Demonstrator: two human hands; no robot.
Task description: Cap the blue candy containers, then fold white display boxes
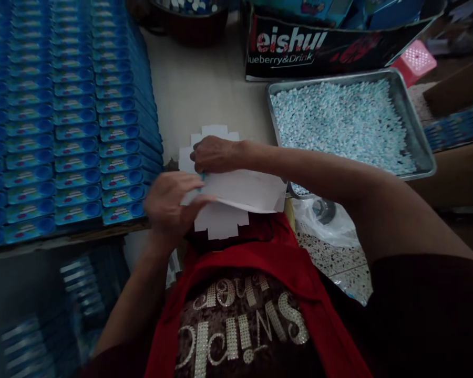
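An unfolded white carton blank with notched flaps lies in front of me at the table's near edge. My left hand, partly blurred, is at the blank's left end, its thumb along the front fold and its fingers bent over the card. Over the blank's far side is my right hand, its fingers curled and the tips mostly hidden. A small teal bit shows between the two hands; I cannot tell what it is.
Tall rows of blue printed boxes stand at the left. A metal tray of small pale-blue and white pieces sits at the right, before a black carton. A dark bowl is at the back; a clear plastic bag lies below the tray.
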